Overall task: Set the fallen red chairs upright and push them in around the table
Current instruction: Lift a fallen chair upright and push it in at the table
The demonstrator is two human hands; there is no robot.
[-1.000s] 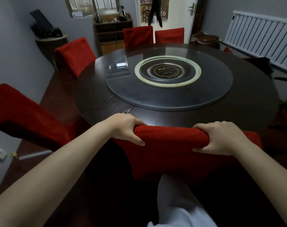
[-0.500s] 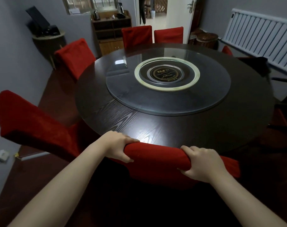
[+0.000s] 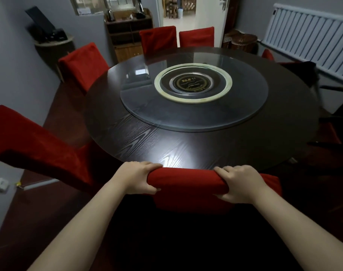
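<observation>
Left hand (image 3: 139,178), right hand (image 3: 239,182): both curled tight over the top rail of the red chair (image 3: 186,180). It stands upright at 6 o'clock of the table (image 3: 166,145), its back at the rim (contact unclear). Push evenly and straight, and ease off before the rim. The neighbour chair (image 3: 35,145), 8 o'clock, leans.

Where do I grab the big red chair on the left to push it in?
On the red fabric-covered chair, grip the backrest's top edge, two hands apart, from behind, away from the dark round wooden table. Its seat faces the table and that padded edge is rounded enough for fingers to wrap, as on the near red chair.
</observation>
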